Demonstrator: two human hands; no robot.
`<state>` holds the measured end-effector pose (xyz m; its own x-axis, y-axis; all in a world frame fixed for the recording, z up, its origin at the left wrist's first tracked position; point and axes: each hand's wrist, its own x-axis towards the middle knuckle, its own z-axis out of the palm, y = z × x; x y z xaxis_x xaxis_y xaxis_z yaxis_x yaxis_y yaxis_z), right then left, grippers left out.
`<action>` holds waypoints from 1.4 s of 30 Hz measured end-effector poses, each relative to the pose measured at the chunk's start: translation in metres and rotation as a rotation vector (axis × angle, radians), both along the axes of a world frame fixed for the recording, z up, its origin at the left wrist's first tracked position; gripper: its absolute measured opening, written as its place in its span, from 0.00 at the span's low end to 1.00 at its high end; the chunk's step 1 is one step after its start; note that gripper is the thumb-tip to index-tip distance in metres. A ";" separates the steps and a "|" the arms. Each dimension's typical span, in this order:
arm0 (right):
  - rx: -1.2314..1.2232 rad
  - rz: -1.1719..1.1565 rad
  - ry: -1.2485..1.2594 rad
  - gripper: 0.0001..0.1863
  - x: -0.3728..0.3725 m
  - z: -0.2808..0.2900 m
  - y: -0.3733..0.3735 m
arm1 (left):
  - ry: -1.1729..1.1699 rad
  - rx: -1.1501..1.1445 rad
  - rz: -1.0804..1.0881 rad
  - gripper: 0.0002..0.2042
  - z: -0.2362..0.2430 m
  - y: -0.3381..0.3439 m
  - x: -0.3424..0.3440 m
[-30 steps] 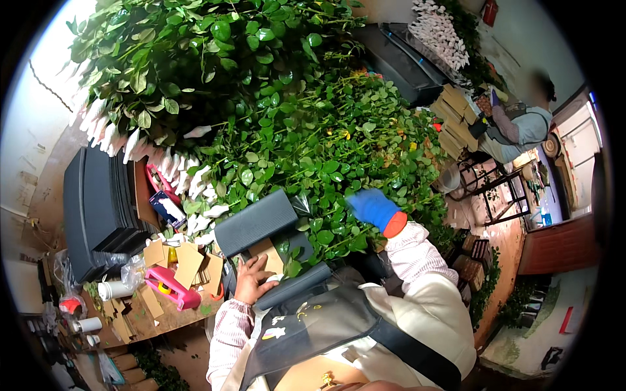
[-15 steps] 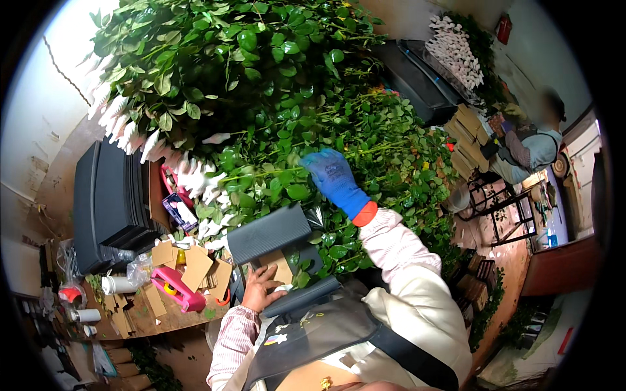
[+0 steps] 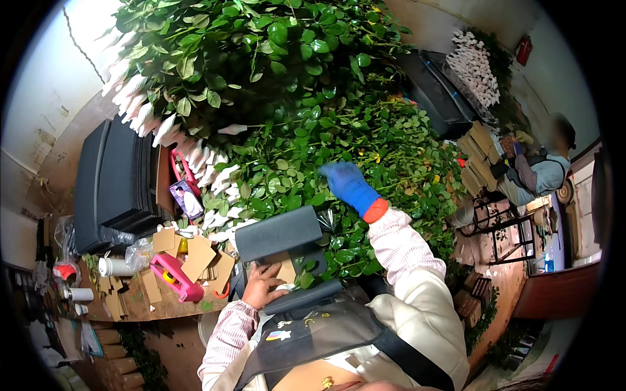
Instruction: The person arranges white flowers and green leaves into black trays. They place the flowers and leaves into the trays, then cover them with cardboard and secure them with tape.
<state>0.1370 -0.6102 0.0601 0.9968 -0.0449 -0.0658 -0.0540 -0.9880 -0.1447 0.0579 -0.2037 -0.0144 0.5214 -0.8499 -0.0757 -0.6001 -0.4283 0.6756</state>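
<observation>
My left hand (image 3: pixel 264 287) is bare. It lies with fingers stretched over a brown cardboard piece (image 3: pixel 285 268) in an open dark corrugated wrapper (image 3: pixel 279 233) in front of my body. A white-wrapped flower head (image 3: pixel 284 288) shows beside the fingers, with a few leaves next to it. My right hand (image 3: pixel 350 186), in a blue glove with an orange cuff, is over the pile of leafy flower stems (image 3: pixel 287 140) beyond the wrapper. Its fingers are bunched together among the leaves; what they hold, if anything, is hidden.
White-sleeved flower heads (image 3: pixel 215 159) line the pile's left side. Dark corrugated sheets (image 3: pixel 124 182) stand at left, near a phone (image 3: pixel 187 199), a pink tape dispenser (image 3: pixel 177 278) and loose cardboard pieces (image 3: pixel 199 259). Another person (image 3: pixel 544 169) works at far right.
The whole view has shifted, moving the scene right and slightly down. My right hand stays over the stems, less blurred now. My left hand keeps its place on the cardboard.
</observation>
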 end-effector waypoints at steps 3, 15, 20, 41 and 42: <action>-0.266 -0.002 -0.306 0.17 0.027 -0.042 -0.024 | -0.029 0.005 -0.029 0.16 0.002 -0.005 0.003; -0.162 0.138 -0.514 0.28 -0.029 0.078 -0.033 | -0.013 0.006 0.017 0.16 -0.001 0.001 0.000; -0.053 0.085 -0.671 0.30 -0.108 0.145 -0.033 | -0.034 0.004 0.005 0.17 0.000 -0.001 -0.001; -0.165 0.125 0.733 0.17 -0.190 -0.022 -0.055 | 0.019 -0.165 0.111 0.31 -0.005 0.003 -0.005; -0.197 0.161 0.804 0.18 -0.183 -0.021 -0.056 | 0.029 -0.158 0.128 0.26 -0.004 0.002 -0.005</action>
<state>-0.0464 -0.6666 0.0396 0.6448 0.0086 -0.7643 0.0767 -0.9956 0.0535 0.0526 -0.2018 -0.0182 0.6258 -0.7791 0.0366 -0.5270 -0.3877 0.7563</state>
